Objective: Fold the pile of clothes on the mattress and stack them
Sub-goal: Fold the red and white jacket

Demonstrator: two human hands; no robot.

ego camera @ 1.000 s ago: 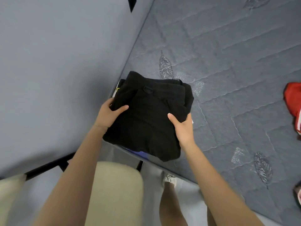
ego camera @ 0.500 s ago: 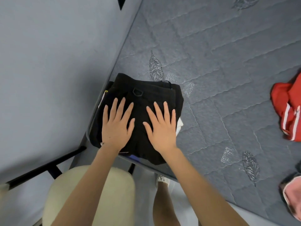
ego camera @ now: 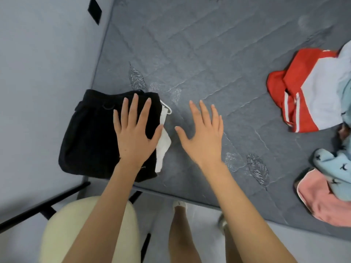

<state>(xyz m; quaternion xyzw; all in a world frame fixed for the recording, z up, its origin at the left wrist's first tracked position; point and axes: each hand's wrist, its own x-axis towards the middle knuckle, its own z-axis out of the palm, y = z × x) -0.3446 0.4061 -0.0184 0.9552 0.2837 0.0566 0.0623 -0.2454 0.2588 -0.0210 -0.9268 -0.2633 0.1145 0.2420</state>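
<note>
My right hand [ego camera: 204,137] is coming off the stack [ego camera: 89,137], where both palms were pressing half a second ago. It is now hanging over bare mattress [ego camera: 209,54] just beside the stack, fingers straight and spread, holding nothing. My left hand [ego camera: 135,137] is staying flat on the black top layer, fingers straight, pressing and gripping nothing. The stack is sitting in the mattress corner against the wall [ego camera: 38,73], with a white piece [ego camera: 163,149] poking out from under its right edge.

The pile [ego camera: 326,202] is lying well apart, at my far right, with a red top [ego camera: 296,88] nearest. I am judging these clothes light, soft and limp, so they are going to sag and drag their neighbours along when lifted. I am thinking a pinch at the red top's near edge or hem is the place to take hold, drawing it clear before spreading it.
</note>
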